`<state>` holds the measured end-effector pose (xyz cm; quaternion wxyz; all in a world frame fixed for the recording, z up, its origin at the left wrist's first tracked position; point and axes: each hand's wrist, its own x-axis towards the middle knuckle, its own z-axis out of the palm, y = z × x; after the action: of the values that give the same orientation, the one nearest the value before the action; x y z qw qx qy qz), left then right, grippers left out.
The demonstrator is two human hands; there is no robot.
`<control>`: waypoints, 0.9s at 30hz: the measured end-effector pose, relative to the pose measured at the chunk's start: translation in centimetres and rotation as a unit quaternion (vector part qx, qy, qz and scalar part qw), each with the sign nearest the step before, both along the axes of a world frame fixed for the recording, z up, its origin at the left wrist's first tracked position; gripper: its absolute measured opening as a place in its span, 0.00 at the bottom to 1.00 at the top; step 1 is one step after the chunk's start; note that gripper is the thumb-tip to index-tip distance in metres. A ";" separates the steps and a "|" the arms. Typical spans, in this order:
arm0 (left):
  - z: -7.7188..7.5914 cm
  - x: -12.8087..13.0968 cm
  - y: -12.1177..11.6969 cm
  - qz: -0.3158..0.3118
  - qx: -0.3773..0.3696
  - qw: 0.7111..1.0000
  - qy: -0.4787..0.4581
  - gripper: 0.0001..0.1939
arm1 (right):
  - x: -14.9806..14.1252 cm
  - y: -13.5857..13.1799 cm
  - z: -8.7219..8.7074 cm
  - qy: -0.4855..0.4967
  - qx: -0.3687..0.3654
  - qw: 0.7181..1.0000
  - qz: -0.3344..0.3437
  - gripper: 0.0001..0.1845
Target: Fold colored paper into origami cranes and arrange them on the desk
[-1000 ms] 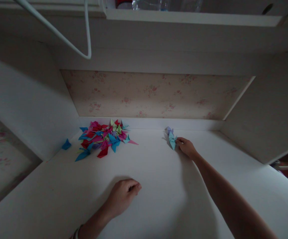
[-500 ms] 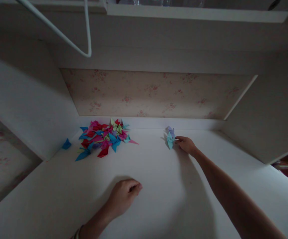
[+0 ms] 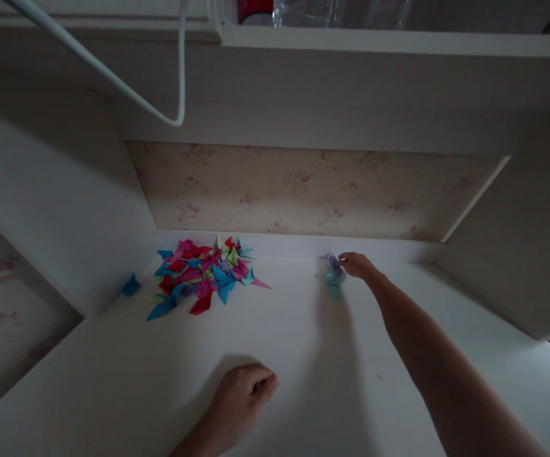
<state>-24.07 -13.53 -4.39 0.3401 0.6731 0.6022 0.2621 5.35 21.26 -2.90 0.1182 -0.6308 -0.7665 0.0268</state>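
Note:
My right hand (image 3: 358,264) reaches far across the white desk (image 3: 303,355), its fingertips pinched on a small stack of folded paper pieces (image 3: 334,278), lilac on top and pale teal below. My left hand (image 3: 243,393) rests on the desk near me, curled into a loose fist with nothing visible in it. A heap of several coloured folded paper pieces (image 3: 203,274), red, pink, blue and green, lies at the back left of the desk.
One blue folded piece (image 3: 130,285) sits alone by the left side panel. A floral back panel (image 3: 303,190) closes the alcove under a shelf. A white cable (image 3: 113,70) hangs down at the upper left. A red object (image 3: 254,9) stands on the shelf.
My right hand has moved a little further back along the small stack, from its teal near end to its lilac far end. The left hand has stayed where it was. The camera tilted slightly.

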 end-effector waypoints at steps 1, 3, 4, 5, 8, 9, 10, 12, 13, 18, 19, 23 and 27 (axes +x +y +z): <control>-0.1 0.0 0.0 0.004 -0.004 1.000 -0.002 0.19 | -0.1 0.0 0.0 -0.015 -0.006 1.000 0.006 0.15; -0.2 -0.1 0.2 0.009 -0.009 1.000 -0.005 0.18 | -0.3 0.1 0.2 -0.036 -0.018 0.999 0.015 0.15; -0.3 -0.1 0.2 0.009 -0.008 1.000 -0.005 0.18 | -0.4 0.2 0.3 -0.044 -0.021 0.999 0.018 0.15; -0.4 -0.2 0.3 0.006 -0.006 1.000 -0.003 0.18 | -0.5 0.3 0.5 -0.051 -0.023 0.998 0.023 0.16; -0.6 -0.3 0.3 -0.004 0.002 1.000 0.004 0.18 | -1.0 0.7 0.9 -0.062 -0.031 0.997 0.043 0.16; -0.5 -0.4 0.3 -0.006 0.003 1.000 0.006 0.18 | -1.3 0.8 1.0 -0.063 -0.035 0.996 0.051 0.16; -0.5 -0.4 0.3 -0.007 0.002 1.000 0.008 0.18 | -1.5 0.8 1.0 -0.063 -0.040 0.995 0.058 0.16; -0.3 -0.4 0.3 -0.007 0.000 1.000 0.011 0.19 | -1.9 0.9 1.0 -0.061 -0.052 0.994 0.070 0.16; -0.2 -0.4 0.3 -0.007 -0.001 1.000 0.011 0.19 | -2.0 0.9 0.9 -0.060 -0.058 0.994 0.074 0.16; -0.1 -0.4 0.3 -0.008 0.002 1.000 0.008 0.19 | -2.4 0.9 1.0 -0.060 -0.072 0.992 0.079 0.14; -0.2 -0.4 0.3 -0.006 0.002 1.000 0.006 0.19 | -2.4 0.9 1.1 -0.060 -0.074 0.992 0.077 0.14; -0.6 -0.5 0.4 -0.007 0.007 1.000 0.004 0.19 | -2.4 0.8 1.7 -0.053 -0.071 0.994 0.060 0.13; -0.5 -0.5 0.3 -0.006 0.013 1.000 0.002 0.19 | -2.4 0.0 3.4 -0.036 -0.033 0.999 0.018 0.18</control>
<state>-24.59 -13.19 -4.85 0.3318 0.6814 0.5956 0.2663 2.98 21.21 0.45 0.0695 -0.6212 -0.7800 0.0311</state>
